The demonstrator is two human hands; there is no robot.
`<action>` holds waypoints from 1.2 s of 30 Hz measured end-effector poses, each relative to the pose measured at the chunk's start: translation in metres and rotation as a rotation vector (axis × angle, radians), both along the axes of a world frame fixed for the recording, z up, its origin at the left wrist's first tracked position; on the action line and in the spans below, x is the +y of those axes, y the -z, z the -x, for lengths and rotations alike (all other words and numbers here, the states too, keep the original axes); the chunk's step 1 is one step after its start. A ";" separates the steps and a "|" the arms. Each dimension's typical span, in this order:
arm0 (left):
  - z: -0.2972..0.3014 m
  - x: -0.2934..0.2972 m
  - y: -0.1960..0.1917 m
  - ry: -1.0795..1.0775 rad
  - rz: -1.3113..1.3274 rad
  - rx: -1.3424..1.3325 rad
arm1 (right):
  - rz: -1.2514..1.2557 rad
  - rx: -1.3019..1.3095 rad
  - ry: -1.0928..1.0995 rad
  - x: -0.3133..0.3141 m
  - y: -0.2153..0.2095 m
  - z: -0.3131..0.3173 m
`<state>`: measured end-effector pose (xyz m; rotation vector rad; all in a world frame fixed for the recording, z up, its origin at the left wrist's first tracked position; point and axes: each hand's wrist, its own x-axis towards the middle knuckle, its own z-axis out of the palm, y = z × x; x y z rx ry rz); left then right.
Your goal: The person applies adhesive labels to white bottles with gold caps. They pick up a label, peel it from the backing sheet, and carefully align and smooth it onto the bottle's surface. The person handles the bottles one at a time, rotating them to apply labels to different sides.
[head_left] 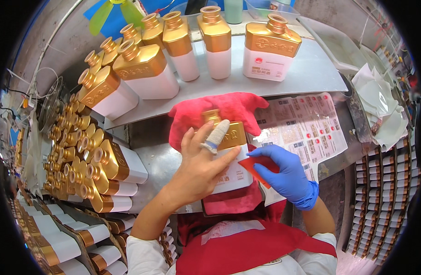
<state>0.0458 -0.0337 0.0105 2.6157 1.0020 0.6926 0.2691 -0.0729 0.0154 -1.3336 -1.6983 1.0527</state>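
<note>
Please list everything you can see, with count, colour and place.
Centre bottle: one, white and gold, under hands
Flat piece: one, orange, over bottle's right side
Cloth: count unclear, red, around bottle
Label sheet: one or more, pale, right
Standing bottles: about nine, white and gold, grey shelf
Stacked bottles: many, same colours, left
Racked bottles: many, same colours, both sides
Fan blades: two, green, top
Loose sheets: several, white, far right
Apron: one, red, bottom
Left hand: one, bare, on bottle
Right hand: one, blue glove, holding flat piece
</note>
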 end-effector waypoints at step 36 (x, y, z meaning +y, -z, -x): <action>0.023 -0.017 0.044 -0.235 0.256 -0.679 | 0.366 0.023 0.030 -0.003 0.015 0.025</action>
